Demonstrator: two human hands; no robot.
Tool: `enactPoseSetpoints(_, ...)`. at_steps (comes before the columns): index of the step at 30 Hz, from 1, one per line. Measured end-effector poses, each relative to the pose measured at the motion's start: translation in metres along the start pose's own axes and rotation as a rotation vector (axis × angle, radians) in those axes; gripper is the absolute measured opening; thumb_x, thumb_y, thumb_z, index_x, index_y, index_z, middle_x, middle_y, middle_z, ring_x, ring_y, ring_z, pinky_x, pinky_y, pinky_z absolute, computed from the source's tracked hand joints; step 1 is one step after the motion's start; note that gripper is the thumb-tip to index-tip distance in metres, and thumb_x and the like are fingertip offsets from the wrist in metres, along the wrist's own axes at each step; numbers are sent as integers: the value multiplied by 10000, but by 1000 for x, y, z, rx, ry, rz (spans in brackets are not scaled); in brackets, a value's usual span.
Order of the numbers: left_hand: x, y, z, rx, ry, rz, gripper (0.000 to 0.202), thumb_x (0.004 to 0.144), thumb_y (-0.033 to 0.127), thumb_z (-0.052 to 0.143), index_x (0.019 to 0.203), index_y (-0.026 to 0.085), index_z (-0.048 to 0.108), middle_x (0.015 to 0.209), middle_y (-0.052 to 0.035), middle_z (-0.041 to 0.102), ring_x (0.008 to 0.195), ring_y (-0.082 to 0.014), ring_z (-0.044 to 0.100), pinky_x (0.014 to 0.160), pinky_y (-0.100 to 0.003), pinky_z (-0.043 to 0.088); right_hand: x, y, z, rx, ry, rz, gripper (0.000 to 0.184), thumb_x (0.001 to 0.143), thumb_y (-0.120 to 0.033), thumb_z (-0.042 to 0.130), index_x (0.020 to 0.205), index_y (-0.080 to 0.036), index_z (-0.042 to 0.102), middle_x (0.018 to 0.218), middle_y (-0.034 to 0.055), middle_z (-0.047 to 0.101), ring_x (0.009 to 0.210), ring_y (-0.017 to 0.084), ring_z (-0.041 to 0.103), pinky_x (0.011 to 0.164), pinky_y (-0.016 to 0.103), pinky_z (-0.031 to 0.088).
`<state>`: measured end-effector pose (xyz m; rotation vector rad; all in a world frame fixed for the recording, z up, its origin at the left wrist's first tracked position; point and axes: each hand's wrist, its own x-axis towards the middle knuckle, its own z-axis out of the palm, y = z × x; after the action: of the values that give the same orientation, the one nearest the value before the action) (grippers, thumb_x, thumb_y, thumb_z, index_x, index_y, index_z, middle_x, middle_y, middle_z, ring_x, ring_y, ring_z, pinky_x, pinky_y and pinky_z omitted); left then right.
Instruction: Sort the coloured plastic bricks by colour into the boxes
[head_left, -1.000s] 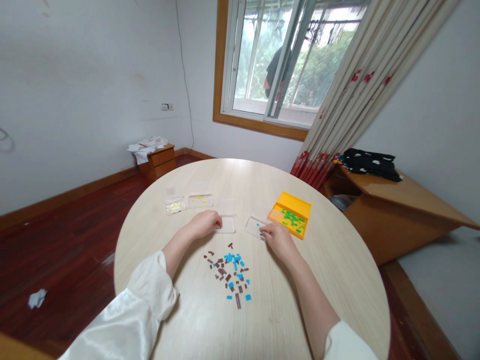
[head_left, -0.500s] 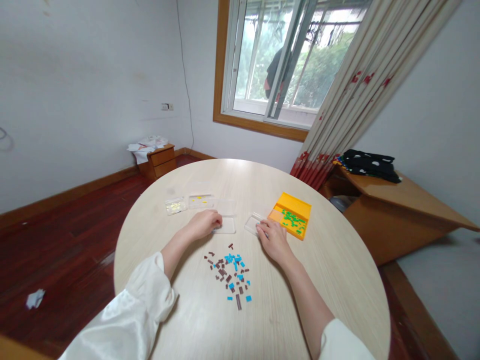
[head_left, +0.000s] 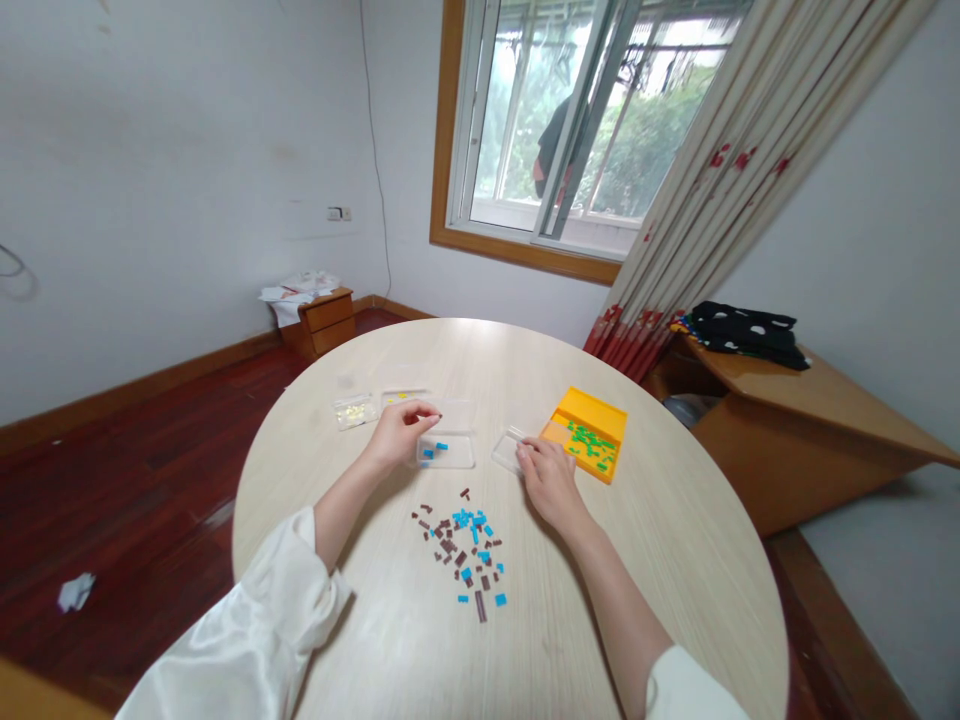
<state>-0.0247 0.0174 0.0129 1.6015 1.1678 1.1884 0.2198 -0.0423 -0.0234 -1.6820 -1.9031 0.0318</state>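
Note:
My left hand (head_left: 401, 432) hovers at the back left of a clear plastic box (head_left: 471, 458) with an open lid. Its thumb and fingertips are pinched together, with a tiny dark speck at the tips too small to name. A few blue building bricks (head_left: 441, 447) lie inside that box. My right hand (head_left: 549, 475) rests on the table, its fingers closed on the near right edge of a second clear plastic box (head_left: 506, 450). Between my forearms is a loose pile of brown building bricks (head_left: 448, 545) and blue ones.
Behind my right hand stands an open yellow case (head_left: 589, 402) with green bricks (head_left: 592, 442). A small clear box (head_left: 355, 412) of pale yellow pieces and another clear box (head_left: 405, 393) with yellow bricks sit at the back left. All stand on a round table (head_left: 495, 350).
My left hand has lifted up and to the left from the clear box, and blue bricks now show inside it. My right hand keeps its place. The view has shifted slightly.

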Motion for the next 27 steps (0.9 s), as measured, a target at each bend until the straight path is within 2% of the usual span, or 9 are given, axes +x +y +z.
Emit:
enactPoseSetpoints(4,-1,0,3,-235,38,-108,325,567,418,717,710,133,652,657,1,588,568,-91,472,489,-209,336,-2,-23,-2,110,113,-92,370,935,-306,324,1112,-199,630,1162,96,612,1066,233,482,924,440,343)
enactPoseSetpoints(8,-2,-1,7,-338,62,-149,325,511,389,754,686,135,651,638,5,579,558,-86,461,484,-205,325,-7,-49,3,92,-33,-234,374,935,-309,338,1245,-251,539,1326,60,512,1188,234,405,978,443,314)
enactPoseSetpoints(11,-3,-1,9,-354,58,-162,288,507,358,755,661,138,649,623,8,569,554,-86,460,479,-204,314,-7,-50,4,21,-107,-286,414,920,-308,370,1323,-263,455,1426,54,401,1265,254,336,992,458,284)
enactPoseSetpoints(14,-4,-1,11,-351,46,-173,258,514,336,749,648,140,649,616,8,562,544,-81,456,472,-203,300,-2,-31,-7,13,-3,-194,378,912,-268,368,1248,-215,532,1302,90,526,1190,235,426,969,419,292)
enactPoseSetpoints(16,-4,-2,11,-350,46,-181,247,520,328,743,648,139,650,619,6,562,540,-78,455,474,-202,299,2,-14,-19,2,64,-84,308,889,-235,393,1067,-189,641,1083,93,643,1037,219,524,892,378,329)
enactPoseSetpoints(18,-4,-2,12,-348,48,-181,244,522,327,740,645,138,648,606,9,552,532,-75,451,473,-200,295,4,2,-29,-41,88,25,246,847,-214,442,907,-177,678,958,87,673,930,218,554,825,355,337)
enactPoseSetpoints(22,-5,-4,14,-353,45,-172,258,514,338,743,641,136,644,574,19,531,503,-69,435,460,-198,278,1,16,-37,-100,-83,103,239,776,-123,466,832,-174,693,914,70,691,896,209,567,808,326,320)
enactPoseSetpoints(27,-5,-4,15,-347,51,-178,285,498,352,752,652,135,650,600,12,550,503,-71,444,456,-198,284,-3,4,-40,-152,-263,101,311,777,-82,434,867,-181,714,973,67,690,958,196,561,833,305,296)
